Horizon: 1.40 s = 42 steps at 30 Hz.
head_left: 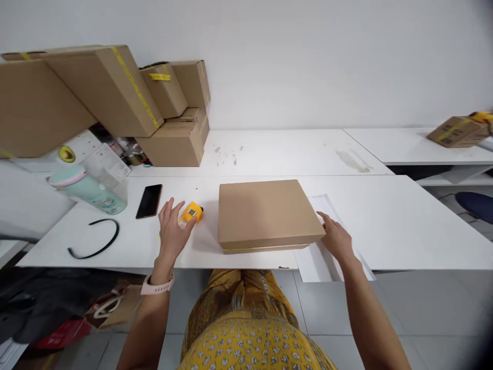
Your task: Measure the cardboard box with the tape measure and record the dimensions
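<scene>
L hand (172, 228) spread wide, thumb & fingers around tape msr (192, 212), thumb at its near edge; no firm grip visible. R hand (338, 240) at right edge of box (265, 208), fingers loosely bent; can't tell if gripping. Box lies flat on table (404, 226) betw. hands, partly over paper (314, 264). Box prob. light, stiff card, contents unk.; lid (269, 238) looks separate, so best held low, both short sides, below lid rim. Tape msr prob. hard, smooth, dense; pinch by sides.
</scene>
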Motion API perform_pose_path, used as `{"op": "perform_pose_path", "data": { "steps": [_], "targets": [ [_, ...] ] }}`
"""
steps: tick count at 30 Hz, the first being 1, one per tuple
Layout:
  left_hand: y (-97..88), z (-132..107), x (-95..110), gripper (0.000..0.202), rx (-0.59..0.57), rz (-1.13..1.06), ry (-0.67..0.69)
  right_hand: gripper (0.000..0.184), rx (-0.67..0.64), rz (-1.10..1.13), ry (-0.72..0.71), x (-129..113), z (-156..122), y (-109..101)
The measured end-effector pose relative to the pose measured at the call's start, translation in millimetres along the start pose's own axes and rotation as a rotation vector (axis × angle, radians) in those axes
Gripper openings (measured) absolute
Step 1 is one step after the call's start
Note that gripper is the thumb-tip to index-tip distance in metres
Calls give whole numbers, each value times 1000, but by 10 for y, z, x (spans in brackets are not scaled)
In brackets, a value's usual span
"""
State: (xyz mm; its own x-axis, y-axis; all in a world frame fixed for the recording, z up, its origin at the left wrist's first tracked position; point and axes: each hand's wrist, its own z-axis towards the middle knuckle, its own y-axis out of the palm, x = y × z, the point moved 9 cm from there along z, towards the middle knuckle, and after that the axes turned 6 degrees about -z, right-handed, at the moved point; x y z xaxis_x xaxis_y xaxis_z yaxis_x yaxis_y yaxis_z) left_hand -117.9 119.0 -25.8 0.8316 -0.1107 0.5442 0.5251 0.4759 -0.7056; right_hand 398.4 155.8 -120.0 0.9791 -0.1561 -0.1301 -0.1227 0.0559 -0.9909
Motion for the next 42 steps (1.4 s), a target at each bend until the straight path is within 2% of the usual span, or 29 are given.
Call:
{"op": "perform_pose_path", "data": {
  "steps": [3, 6, 10, 15, 18, 22, 24, 26, 29, 31, 32, 33, 34, 36, 37, 38, 40, 42],
  "targets": [
    [240, 33, -448, 68, -182, 52, -177, 55, 47, 74, 66, 177, -34, -14],
    [446, 38, -595, 69, -298, 48, -216, 48, 94, 139, 96, 278, -102, -35],
    [589, 50, -657, 64, -321, 55, -257, 42, 150, 193, 119, 302, -230, -151],
    [565, 53, -700, 56, -260, 54, -328, 37, 281, 281, 155, 217, -374, -478],
    [577, 29, -648, 58, -259, 18, -351, 36, 368, 353, 92, 30, -413, -648],
    [610, 20, -538, 67, -227, -85, -390, 36, 409, 401, -35, -325, -447, -755],
    [576, 32, -484, 66, -195, -174, -425, 35, 446, 414, -84, -487, -501, -846],
    [496, 47, -381, 60, -188, -311, -445, 33, 546, 435, -84, -583, -606, -1027],
    [288, 48, -53, 61, -233, -564, -413, 28, 748, 513, -2, -641, -839, -1380],
    [125, 20, 279, 64, -278, -754, -366, 24, 773, 663, 17, -734, -939, -1534],
    [75, -9, 485, 62, -316, -972, -352, 24, 699, 764, -16, -845, -935, -1554],
    [50, -50, 708, 58, -388, -1148, -333, 24, 560, 869, -79, -1014, -902, -1530],
    [48, -105, 932, 55, -484, -1269, -309, 26, 367, 966, -168, -1243, -872, -1469],
    [92, -239, 1316, 50, -688, -1381, -266, 36, -71, 1093, -363, -1759, -916, -1295],
    [133, -305, 1449, 49, -771, -1378, -252, 42, -254, 1128, -431, -1964, -982, -1218],
    [178, -358, 1538, 48, -833, -1358, -246, 47, -384, 1159, -469, -2105, -1043, -1165],
    [263, -420, 1620, 46, -902, -1314, -250, 52, -509, 1225, -469, -2226, -1102, -1106],
    [318, -429, 1641, 46, -933, -1297, -246, 52, -557, 1281, -422, -2227, -1104, -1057]
  ]
}}
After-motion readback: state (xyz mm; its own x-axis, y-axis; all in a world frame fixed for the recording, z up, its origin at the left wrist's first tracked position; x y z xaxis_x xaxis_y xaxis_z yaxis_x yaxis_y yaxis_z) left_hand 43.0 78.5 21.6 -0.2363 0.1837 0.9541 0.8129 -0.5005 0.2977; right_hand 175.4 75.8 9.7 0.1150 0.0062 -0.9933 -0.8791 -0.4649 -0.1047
